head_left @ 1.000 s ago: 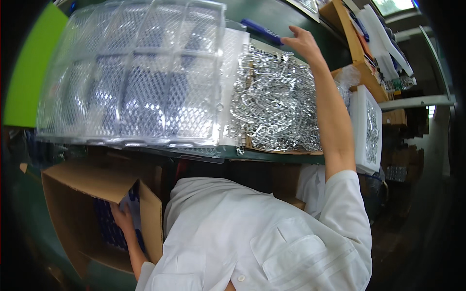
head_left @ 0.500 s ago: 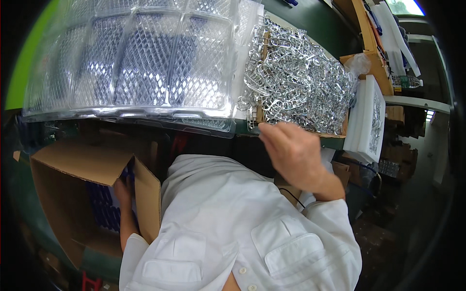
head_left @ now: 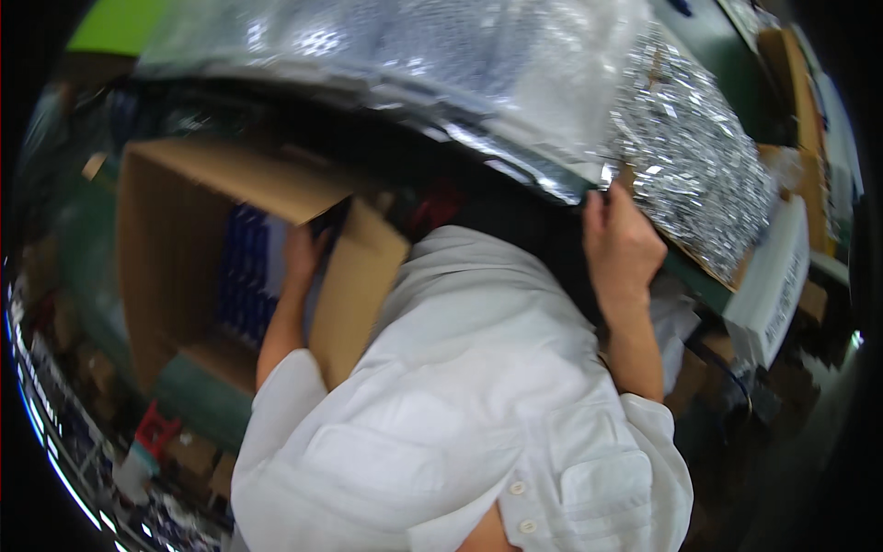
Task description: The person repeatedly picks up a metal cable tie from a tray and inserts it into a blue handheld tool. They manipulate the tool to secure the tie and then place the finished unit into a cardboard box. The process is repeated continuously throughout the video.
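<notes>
My left hand [head_left: 300, 256] reaches into an open cardboard box [head_left: 170, 276], beside rows of blue items [head_left: 244, 276] and a white surface. Its fingertips are blurred and partly hidden by the box's flap, so its grip cannot be made out. At the table's front edge, my right hand [head_left: 625, 244] is closed, thumb and fingers drawn together. Its fingertips are beside the corner of a clear plastic tray [head_left: 524, 138] and a heap of shiny metal clips [head_left: 690, 147]. Whatever they pinch, if anything, is smeared by motion.
White foam slabs [head_left: 773, 285] stand to the right of the clips. A wooden frame [head_left: 798, 120] rises at the far right. Down at the left, a red object [head_left: 154, 431] lies near other cardboard. The box's raised flap [head_left: 359, 285] stands close to my body.
The view has swung, shifting the box and clips right in the picture. My right hand remains near the table edge, now by the tray's corner. My left hand is still in the box.
</notes>
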